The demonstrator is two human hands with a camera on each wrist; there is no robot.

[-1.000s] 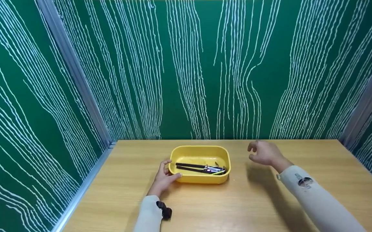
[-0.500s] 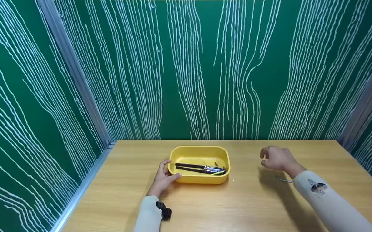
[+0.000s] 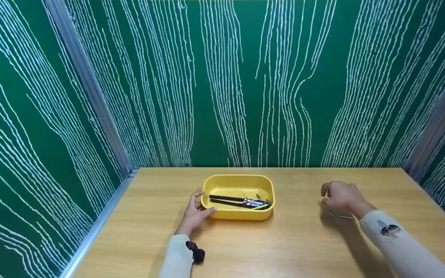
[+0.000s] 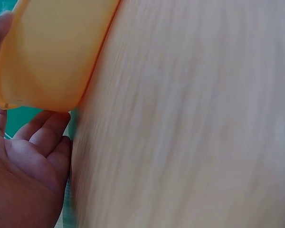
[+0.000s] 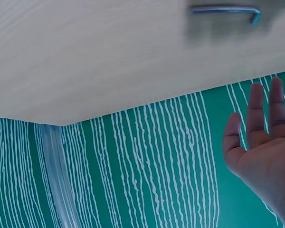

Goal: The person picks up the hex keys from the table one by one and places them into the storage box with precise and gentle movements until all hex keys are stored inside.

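Observation:
My left hand (image 3: 196, 213) holds the left end of a yellow plastic bin (image 3: 241, 215), its thumb at the front rim and its fingers along the end wall. In the left wrist view, the curled fingers (image 4: 52, 130) lie by the bin's end wall (image 4: 47, 61). Inside the bin lie two long black rods (image 3: 228, 198) and several small tools bunched at the right end. Over the table's right side, my right hand (image 3: 344, 197) hovers with relaxed fingers and nothing in them. Under it lies a metal L-shaped hex key (image 3: 342, 216), seen better as a hex key (image 5: 225, 9) in the right wrist view.
The wooden table (image 3: 245, 251) ends at the back against a green wall (image 3: 222, 116) with wavy white lines. Metal posts (image 3: 91, 85) stand at the corners. A black band (image 3: 196, 251) sits on the left sleeve.
My right hand has moved right and a little toward me, away from the bin, and is now over the hex key. My left hand and the bin stay put.

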